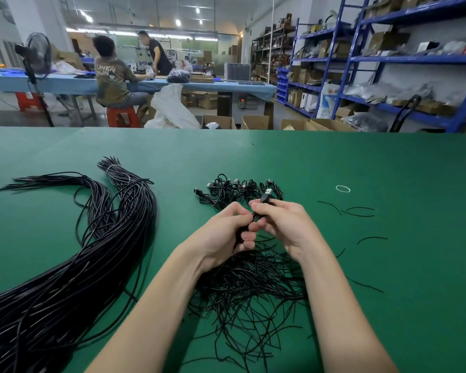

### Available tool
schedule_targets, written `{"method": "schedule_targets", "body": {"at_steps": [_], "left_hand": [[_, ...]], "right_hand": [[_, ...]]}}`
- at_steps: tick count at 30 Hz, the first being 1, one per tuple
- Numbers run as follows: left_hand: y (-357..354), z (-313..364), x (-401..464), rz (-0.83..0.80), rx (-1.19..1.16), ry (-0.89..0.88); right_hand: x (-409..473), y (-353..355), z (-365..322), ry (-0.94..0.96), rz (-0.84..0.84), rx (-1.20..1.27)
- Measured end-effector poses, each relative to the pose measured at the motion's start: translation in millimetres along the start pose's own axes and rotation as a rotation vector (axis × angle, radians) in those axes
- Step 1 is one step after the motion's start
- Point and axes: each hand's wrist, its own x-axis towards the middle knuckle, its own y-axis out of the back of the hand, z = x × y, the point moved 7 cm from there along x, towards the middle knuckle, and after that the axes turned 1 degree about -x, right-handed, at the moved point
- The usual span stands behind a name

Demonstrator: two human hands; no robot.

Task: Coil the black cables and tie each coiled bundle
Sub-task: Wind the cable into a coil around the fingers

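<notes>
Left hand (228, 230) and right hand (283, 224) both grip one coiled cable (256, 216) between them; USB plug (267, 195) pokes above right fingers.

Plain green desk (361, 162), black cables (65, 278), white rubber band (343, 188) right of the black coiled bundles (237, 191)

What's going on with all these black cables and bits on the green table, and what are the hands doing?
Left hand: grips the coil.
Right hand: grips the coil.
Coil: held, plug pointing up.
Finished coils: piled behind the hands.
Long cables: uncoiled, left.
Ties: loose heap under the wrists.
Rubber band: lying alone, right.
</notes>
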Motion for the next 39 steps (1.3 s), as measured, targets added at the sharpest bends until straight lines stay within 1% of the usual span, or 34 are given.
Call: {"method": "schedule_targets", "body": {"at_steps": [2, 5, 10, 12, 14, 15, 16, 17, 18, 19, 20, 21, 23, 26, 28, 32, 36, 39], "left_hand": [[4, 0, 0, -0.006, 0.024, 0.001], [12, -2, 0, 0.005, -0.018, 0.029], [17, -3, 0, 0.052, -0.061, 0.032], [22, -1, 0, 0.115, -0.088, 0.014], [32, 3, -1, 0.216, -0.142, -0.016], [37, 5, -2, 0.267, -0.181, -0.038], [42, 7, -2, 0.308, -0.227, -0.063], [47, 9, -3, 0.338, -0.275, -0.087], [49, 10, -3, 0.357, -0.318, -0.106], [50, 10, -2, 0.367, -0.355, -0.116], [49, 10, -2, 0.371, -0.387, -0.118], [49, 9, -3, 0.372, -0.415, -0.115], [48, 7, -3, 0.376, -0.451, -0.105], [49, 6, -3, 0.381, -0.465, -0.106], [51, 6, -3, 0.384, -0.474, -0.109], [51, 4, -1, 0.378, -0.478, -0.11], [53, 4, 0, 0.374, -0.479, -0.116], [54, 2, 1, 0.371, -0.48, -0.121]], "right_hand": [[-1, 0, -1, 0.011, -0.033, -0.042], [-2, -1, -3, 0.029, -0.068, -0.104], [0, 3, -5, 0.053, -0.064, -0.168], [0, 0, -5, 0.054, -0.052, -0.109], [2, 1, -3, 0.032, 0.005, -0.015], [1, 3, -3, 0.029, 0.039, -0.052], [1, 5, -3, 0.05, 0.069, -0.201], [1, 7, -4, 0.083, 0.075, -0.446], [0, 4, -2, 0.099, 0.037, -0.693], [-3, -2, 4, 0.083, -0.04, -0.888], [-5, -9, 11, 0.047, -0.118, -1.019], [-7, -13, 18, 0.012, -0.164, -1.096], [-8, -19, 18, 0.001, -0.153, -1.169], [-7, -16, 9, 0.043, -0.091, -1.146], [-6, -11, 5, 0.056, -0.065, -1.054], [-7, -6, 5, 0.03, -0.052, -0.776], [-7, 2, 6, -0.009, -0.001, -0.385], [-6, 7, 3, 0.017, 0.038, -0.243]]}}
